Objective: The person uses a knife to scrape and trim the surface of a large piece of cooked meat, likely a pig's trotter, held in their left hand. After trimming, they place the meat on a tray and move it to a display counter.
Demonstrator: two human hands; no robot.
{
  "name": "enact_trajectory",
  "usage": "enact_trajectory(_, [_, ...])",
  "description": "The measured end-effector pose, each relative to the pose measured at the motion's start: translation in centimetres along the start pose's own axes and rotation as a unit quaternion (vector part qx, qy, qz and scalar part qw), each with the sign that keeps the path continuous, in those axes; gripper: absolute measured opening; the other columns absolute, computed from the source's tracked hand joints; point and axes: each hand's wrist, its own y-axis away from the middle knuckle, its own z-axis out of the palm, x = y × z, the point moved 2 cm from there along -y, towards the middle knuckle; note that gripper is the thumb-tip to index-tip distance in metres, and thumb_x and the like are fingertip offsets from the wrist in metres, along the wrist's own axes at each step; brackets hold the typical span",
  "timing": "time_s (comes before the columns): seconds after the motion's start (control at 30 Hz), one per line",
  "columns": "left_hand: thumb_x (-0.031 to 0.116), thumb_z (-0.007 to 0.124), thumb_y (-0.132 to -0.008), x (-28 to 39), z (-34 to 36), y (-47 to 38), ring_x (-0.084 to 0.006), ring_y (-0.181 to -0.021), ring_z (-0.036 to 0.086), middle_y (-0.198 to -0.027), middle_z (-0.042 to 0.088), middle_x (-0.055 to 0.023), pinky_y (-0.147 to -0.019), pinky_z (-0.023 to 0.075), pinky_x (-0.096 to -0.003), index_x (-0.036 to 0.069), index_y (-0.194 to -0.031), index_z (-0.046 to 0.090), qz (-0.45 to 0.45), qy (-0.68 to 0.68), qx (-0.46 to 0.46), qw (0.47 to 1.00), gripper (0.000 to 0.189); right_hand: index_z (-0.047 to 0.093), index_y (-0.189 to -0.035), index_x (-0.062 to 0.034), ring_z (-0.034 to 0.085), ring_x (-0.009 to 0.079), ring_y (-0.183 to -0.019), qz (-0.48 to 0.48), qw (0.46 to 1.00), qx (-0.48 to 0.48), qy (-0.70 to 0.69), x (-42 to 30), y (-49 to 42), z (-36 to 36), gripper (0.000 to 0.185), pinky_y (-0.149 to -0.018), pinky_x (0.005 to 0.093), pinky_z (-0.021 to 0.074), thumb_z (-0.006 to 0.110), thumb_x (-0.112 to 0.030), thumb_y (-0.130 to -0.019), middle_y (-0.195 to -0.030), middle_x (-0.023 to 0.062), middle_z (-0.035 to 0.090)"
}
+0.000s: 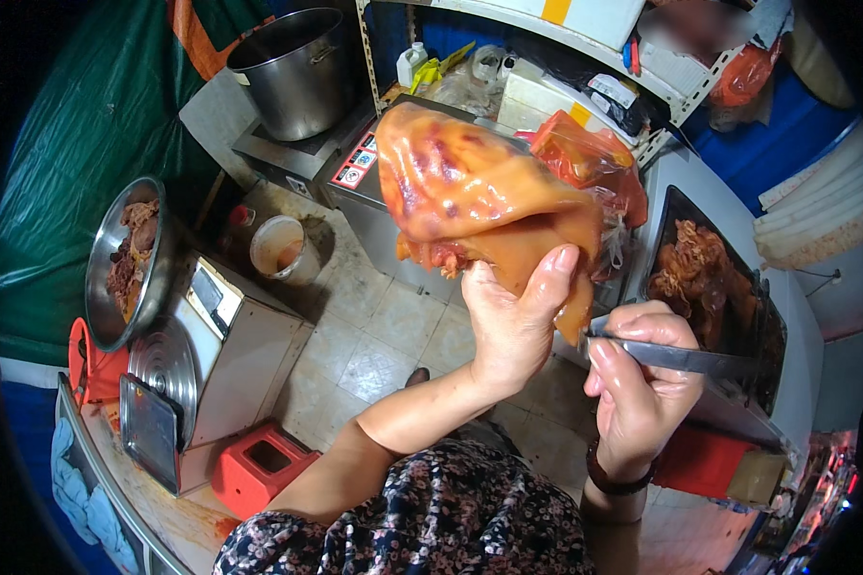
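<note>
My left hand holds up a large glossy piece of cooked, skin-on meat, which looks like part of a braised pig's head. Its thumb lies over the amber skin, and the other fingers are hidden beneath. In my right hand is a pair of metal tweezers, pinched between thumb and fingers. The tweezers' tip is right beside the lower edge of the skin; whether it touches cannot be made out. To the right, more brown cooked meat lies in a dark tray.
Beyond the meat, a tall steel stockpot stands on a cooker. A steel bowl of meat scraps is at left, above a white cabinet. A red plastic stool and a white bucket stand on the tiled floor.
</note>
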Motion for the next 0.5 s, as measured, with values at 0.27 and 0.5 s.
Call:
enact_trajectory(0.27, [0.019,0.068,-0.084,-0.5,-0.3,-0.5,-0.0159,-0.088,0.058,-0.104,0.058,-0.0071,-0.075,0.0497,-0.0298,0.001,-0.118,0.048,-0.029,-0.002,-0.019,0.999,0.043,0.051,-0.094,0.0003,0.055,0.0101,-0.058,0.014,0.999,0.027,0.037,0.6,-0.7,0.3,0.025,-0.051,0.0211,0.0459,0.062,0.014,-0.077,-0.090,0.0125,0.056])
enact_trajectory(0.5, [0.018,0.069,-0.084,-0.9,-0.1,-1.1,-0.0161,-0.090,0.058,-0.105,0.058,-0.0074,-0.077,0.0497,-0.0299,0.001,-0.119,0.048,-0.017,0.007,-0.011,1.000,0.044,0.051,-0.094,0.0008,0.054,0.0102,-0.058,-0.020,0.998,0.031,0.058,0.6,-1.5,-0.1,0.025,-0.050,0.0212,0.0455,0.062,0.015,-0.076,-0.089,0.0123,0.056])
